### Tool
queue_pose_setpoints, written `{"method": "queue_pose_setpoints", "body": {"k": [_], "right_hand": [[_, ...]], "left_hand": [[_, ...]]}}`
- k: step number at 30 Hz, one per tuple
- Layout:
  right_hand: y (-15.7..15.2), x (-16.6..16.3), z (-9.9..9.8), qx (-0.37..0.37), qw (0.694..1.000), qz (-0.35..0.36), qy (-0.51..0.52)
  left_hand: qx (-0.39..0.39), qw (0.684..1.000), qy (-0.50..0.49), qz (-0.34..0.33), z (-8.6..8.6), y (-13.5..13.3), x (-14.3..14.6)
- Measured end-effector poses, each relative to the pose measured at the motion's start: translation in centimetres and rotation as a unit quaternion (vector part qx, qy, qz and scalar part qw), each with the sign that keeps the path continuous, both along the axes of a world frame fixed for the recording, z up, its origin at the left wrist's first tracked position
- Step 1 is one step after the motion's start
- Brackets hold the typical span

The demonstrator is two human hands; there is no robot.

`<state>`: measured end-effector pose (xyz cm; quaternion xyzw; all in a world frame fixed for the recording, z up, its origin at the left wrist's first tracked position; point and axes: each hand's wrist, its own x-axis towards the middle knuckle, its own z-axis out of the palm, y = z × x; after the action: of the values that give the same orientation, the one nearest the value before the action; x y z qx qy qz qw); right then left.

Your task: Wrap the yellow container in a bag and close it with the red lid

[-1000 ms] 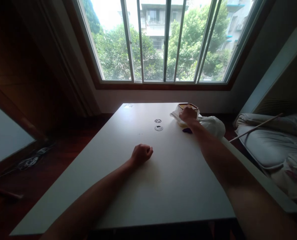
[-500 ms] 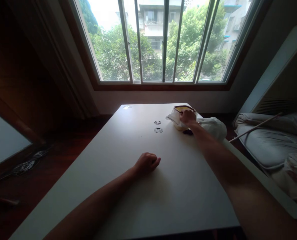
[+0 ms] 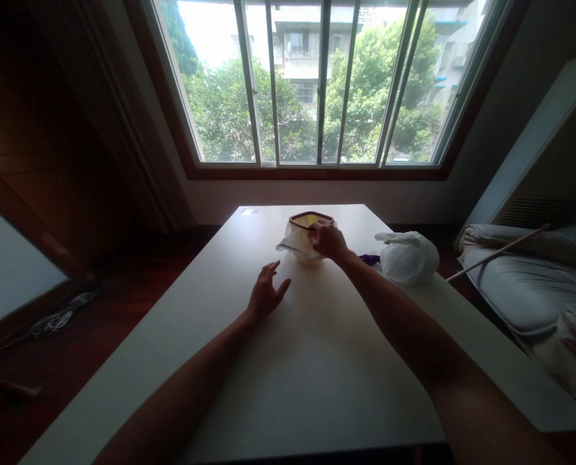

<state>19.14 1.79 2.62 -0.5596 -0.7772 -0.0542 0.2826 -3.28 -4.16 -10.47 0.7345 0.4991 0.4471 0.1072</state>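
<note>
A small container with a dark brown rim (image 3: 301, 219), wrapped in clear plastic, stands on the white table (image 3: 288, 361) near its far middle. My right hand (image 3: 327, 240) grips the container's near right edge with closed fingers. My left hand (image 3: 265, 294) hovers a little in front of the container, fingers spread and holding nothing. A tied white plastic bag (image 3: 408, 258) lies to the right of the container, with a small purple thing (image 3: 369, 259) between them.
A wide barred window (image 3: 317, 84) fills the wall beyond the table. A mattress with bedding (image 3: 520, 284) and a thin stick (image 3: 496, 253) lie to the right. Dark wooden floor with cables (image 3: 55, 318) is on the left.
My right hand has dragged the container leftward to the table's middle, covering the two round holes. My left hand has opened from a fist and lifted toward the container.
</note>
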Motion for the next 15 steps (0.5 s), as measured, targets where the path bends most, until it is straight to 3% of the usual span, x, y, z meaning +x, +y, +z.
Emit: {"method": "queue_pose_setpoints", "body": {"k": [6,12,15], "right_hand": [[-1.9,-3.6,-0.3,-0.023,0.998,0.058,0.024],[-2.9,-4.4,-1.4,-0.017,0.991,0.114,0.070],[-4.4,-5.0,-1.3,-0.017,0.989,0.122,0.084]], "left_hand": [[0.019,0.996,0.029,0.086,0.2,4.3,-0.7],[0.174,0.974,0.068,0.125,3.1,5.4,0.0],[0.204,0.966,0.119,0.108,4.4,5.6,-0.4]]}}
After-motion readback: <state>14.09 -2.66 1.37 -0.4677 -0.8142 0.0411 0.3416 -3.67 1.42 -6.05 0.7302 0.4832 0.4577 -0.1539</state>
